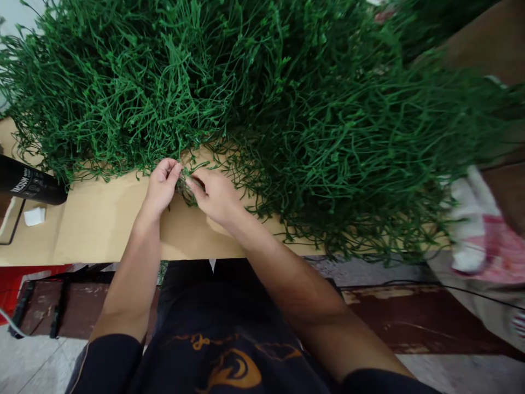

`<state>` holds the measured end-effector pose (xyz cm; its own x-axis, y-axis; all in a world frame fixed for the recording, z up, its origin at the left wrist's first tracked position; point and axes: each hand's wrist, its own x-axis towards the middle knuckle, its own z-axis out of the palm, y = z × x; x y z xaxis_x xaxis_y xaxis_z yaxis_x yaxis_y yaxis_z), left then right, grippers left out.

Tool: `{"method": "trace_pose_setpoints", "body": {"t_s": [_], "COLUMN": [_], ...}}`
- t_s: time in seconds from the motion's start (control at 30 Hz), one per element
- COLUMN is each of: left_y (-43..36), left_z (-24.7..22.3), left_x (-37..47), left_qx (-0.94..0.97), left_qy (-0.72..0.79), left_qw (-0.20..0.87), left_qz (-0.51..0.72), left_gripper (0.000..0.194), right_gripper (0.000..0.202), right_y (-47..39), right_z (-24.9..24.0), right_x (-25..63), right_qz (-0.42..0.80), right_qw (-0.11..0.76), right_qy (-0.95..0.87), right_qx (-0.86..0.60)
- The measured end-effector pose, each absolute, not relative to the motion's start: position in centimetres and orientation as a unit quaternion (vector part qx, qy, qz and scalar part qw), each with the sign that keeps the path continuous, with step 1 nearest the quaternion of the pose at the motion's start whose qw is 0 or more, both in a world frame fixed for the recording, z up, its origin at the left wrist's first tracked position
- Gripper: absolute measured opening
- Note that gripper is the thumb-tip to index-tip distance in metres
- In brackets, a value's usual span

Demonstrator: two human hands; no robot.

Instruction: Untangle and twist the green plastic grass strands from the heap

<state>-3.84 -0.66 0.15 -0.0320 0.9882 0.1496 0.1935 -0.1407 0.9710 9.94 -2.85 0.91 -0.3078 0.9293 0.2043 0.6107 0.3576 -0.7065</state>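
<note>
My left hand (163, 183) pinches a small green sprig (183, 183) between thumb and fingertips, just above the cardboard sheet (110, 219). From the other side my right hand (215, 194) closes its thumb and fingers on the same sprig. The fingers hide part of it, so its exact shape cannot be made out. Right behind both hands rises a big heap of green plastic plant stems (180, 82), thin and branching. More stems (369, 148) spread to the right and reach the near edge of the cardboard.
A black vacuum bottle (30, 180) lies at the left, with a white scrap (35, 216) in front of it. A white and pink sack (479, 235) hangs at the right. Below the table edge runs a dark red bench (389, 317).
</note>
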Motion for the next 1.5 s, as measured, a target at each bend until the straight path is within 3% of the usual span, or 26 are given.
{"method": "trace_pose_setpoints", "body": {"t_s": [0.23, 0.43, 0.7, 0.97, 1.3, 1.5], "left_y": [-1.2, -1.2, -0.5, -0.4, -0.6, -1.2], "left_z": [0.7, 0.8, 0.3, -0.2, 0.2, 0.3], "left_x": [-3.8, -3.8, -3.2, -1.4, -1.8, -2.3], "left_qx": [0.600, 0.585, 0.575, 0.590, 0.600, 0.639], "left_qy": [0.487, 0.517, 0.537, 0.583, 0.540, 0.478], "left_qw": [0.467, 0.465, 0.412, 0.359, 0.425, 0.478], "left_qz": [0.429, 0.417, 0.459, 0.427, 0.410, 0.367], "left_gripper": [0.040, 0.032, 0.030, 0.024, 0.026, 0.027], "right_gripper": [0.038, 0.045, 0.039, 0.033, 0.044, 0.044], "right_y": [-2.1, -2.6, -4.0, -6.3, -5.9, -3.9], "right_z": [-0.2, -0.6, 0.3, 0.5, -0.2, -0.2], "right_x": [11.0, 10.8, 10.8, 11.6, 13.0, 14.1], "right_qz": [0.346, 0.393, 0.313, 0.255, 0.433, 0.475], "right_qw": [0.444, 0.453, 0.417, 0.403, 0.476, 0.530], "right_qy": [-0.661, -0.646, -0.725, -0.750, -0.634, -0.537], "right_qx": [-0.497, -0.472, -0.450, -0.458, -0.429, -0.452]}}
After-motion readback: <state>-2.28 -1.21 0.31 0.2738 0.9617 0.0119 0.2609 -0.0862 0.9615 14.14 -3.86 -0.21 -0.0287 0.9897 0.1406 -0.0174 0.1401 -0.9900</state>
